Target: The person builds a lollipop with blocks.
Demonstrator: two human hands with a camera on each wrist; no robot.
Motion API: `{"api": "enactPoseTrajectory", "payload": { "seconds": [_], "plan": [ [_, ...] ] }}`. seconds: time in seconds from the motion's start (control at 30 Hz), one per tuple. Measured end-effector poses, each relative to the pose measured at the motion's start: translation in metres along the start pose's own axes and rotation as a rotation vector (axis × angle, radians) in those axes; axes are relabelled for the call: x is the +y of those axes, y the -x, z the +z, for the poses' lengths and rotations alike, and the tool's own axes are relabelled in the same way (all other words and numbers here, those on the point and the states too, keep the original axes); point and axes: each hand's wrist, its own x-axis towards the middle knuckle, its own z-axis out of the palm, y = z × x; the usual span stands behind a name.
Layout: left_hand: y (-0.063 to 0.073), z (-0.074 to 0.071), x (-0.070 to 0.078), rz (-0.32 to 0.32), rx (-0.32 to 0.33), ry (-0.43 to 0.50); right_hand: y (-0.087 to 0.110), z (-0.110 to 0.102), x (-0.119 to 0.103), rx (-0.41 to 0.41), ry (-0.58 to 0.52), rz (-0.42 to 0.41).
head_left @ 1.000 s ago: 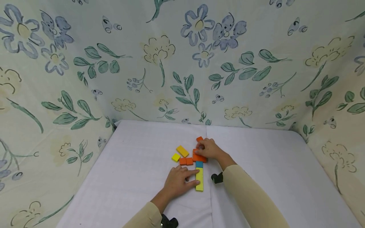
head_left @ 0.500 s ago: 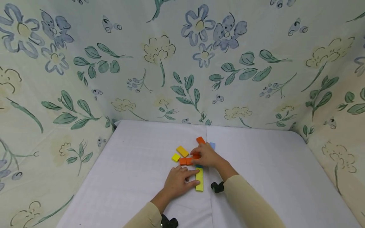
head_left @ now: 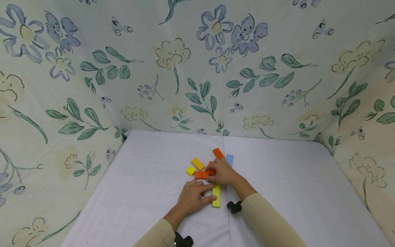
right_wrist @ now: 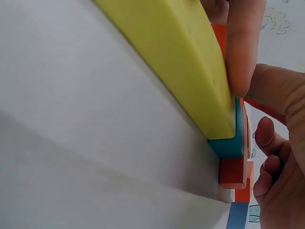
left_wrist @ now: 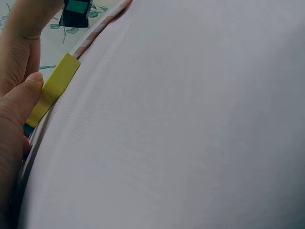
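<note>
Long yellow block [head_left: 216, 201]: mid-worktop [head_left: 148, 175], lengthwise towards the near edge.
Head: left hand [head_left: 192, 199] touches the block, thumb and forefinger spread; right hand [head_left: 226, 175] curls at the orange blocks [head_left: 212, 172], pinch uncertain. Sliding room extends towards the left and right edges. Left wrist: thumb contacts the block; judged light, stiff, sturdy, slightly slippery. Right wrist: one end meets the teal block [right_wrist: 228, 147]; grip across the long sides.
</note>
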Motion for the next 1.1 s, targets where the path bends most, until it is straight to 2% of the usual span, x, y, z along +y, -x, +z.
{"api": "enactPoseTrajectory", "payload": {
  "seconds": [0.23, 0.43, 0.6, 0.87, 1.1],
  "plan": [
    [0.000, 0.001, 0.000, -0.002, 0.003, -0.005, 0.001, 0.001, -0.001, 0.013, -0.016, -0.016],
    [0.000, 0.001, 0.000, -0.007, 0.003, 0.005, 0.005, -0.004, -0.002, 0.003, -0.128, 0.006],
    [-0.001, -0.001, 0.001, -0.016, -0.009, 0.010, 0.006, -0.014, 0.002, 0.025, -0.202, 0.039],
    [-0.001, -0.002, 0.001, -0.039, -0.040, 0.012, 0.004, -0.030, 0.023, 0.076, -0.198, 0.136],
    [-0.001, -0.002, 0.001, -0.047, -0.045, 0.002, 0.002, -0.031, 0.042, 0.113, -0.172, 0.185]
  ]
}}
